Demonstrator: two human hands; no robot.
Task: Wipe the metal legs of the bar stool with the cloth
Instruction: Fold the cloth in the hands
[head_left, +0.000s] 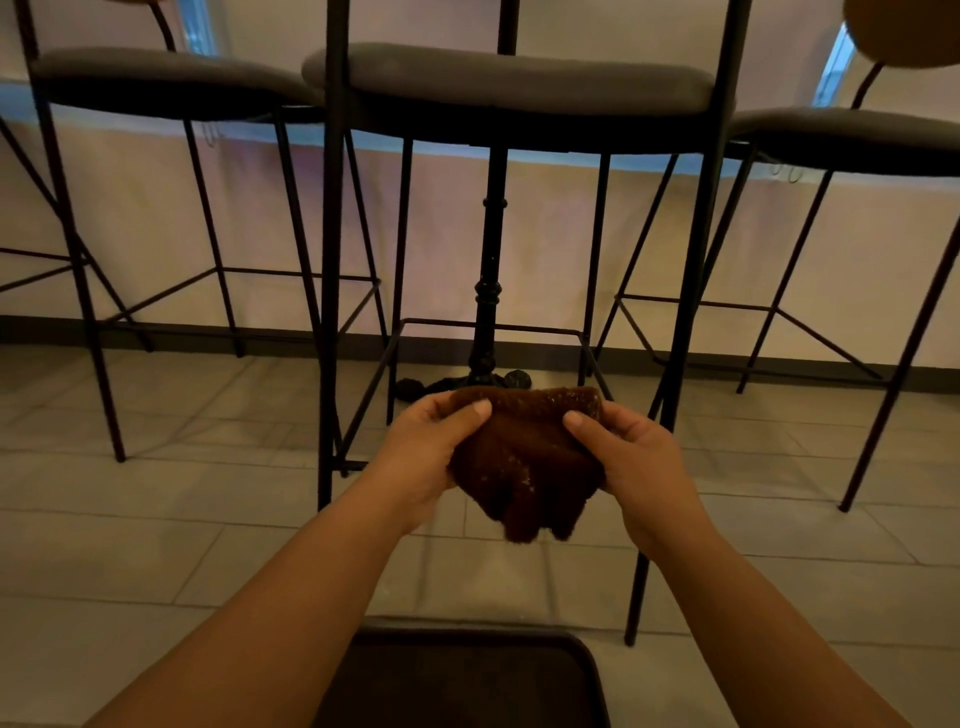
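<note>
My left hand (423, 447) and right hand (636, 457) both pinch bunched dark brown fluffy cloth (524, 462), held mid-air before grey-cushioned bar stool's thin black metal legs (328, 312), not touching. I expect risks: loose hanging folds snagging footrest bar (488, 327), thin leg slipping from wrap.

Grey tiled floor (156, 519) under bar stool legs (324, 364)

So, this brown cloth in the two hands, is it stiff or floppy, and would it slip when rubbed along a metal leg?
Probably floppy: the brown cloth sags in folds below where the left hand and right hand pinch it. Its surface looks fuzzy, so it likely grips a thin leg rather than sliding off. It seems light, as thumbs and fingertips alone hold it.
</note>
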